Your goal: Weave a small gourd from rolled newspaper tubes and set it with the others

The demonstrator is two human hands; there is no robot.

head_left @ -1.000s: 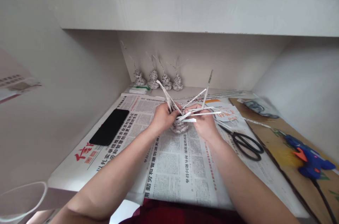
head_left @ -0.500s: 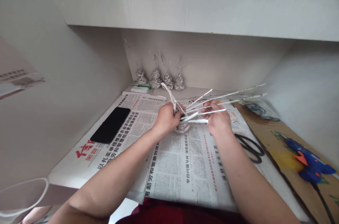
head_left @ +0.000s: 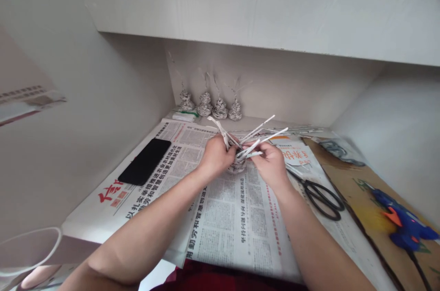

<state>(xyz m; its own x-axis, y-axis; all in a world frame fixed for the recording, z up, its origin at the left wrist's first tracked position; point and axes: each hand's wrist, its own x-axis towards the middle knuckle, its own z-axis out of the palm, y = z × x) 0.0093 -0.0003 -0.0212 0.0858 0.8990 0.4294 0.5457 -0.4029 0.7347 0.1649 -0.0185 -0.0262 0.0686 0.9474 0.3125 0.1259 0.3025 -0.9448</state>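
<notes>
A small woven paper piece [head_left: 237, 166] rests low between my hands over the newspaper, with rolled paper strips [head_left: 264, 124] fanning out of its top. My left hand [head_left: 219, 152] is closed round its left side, the thumb pressed at the base of the strips. Close against the right side, my right hand [head_left: 271, 161] has its fingers pinched on a paper strip near the rim. The fingertips of both hands are partly hidden by the strips.
Newspaper sheets [head_left: 227, 217] cover the table. A black phone [head_left: 145, 161] lies left, black-handled scissors [head_left: 321, 197] right. A blue glue gun [head_left: 405, 220] sits on cardboard [head_left: 364, 199]. Several gourd-shaped woven paper pieces [head_left: 220, 108] stand at the back wall, under an overhanging panel [head_left: 254, 2].
My right hand has moved left and in to the woven piece, its fingers drawing together. The long strips that stretched to the right no longer show there. My left hand keeps its hold.
</notes>
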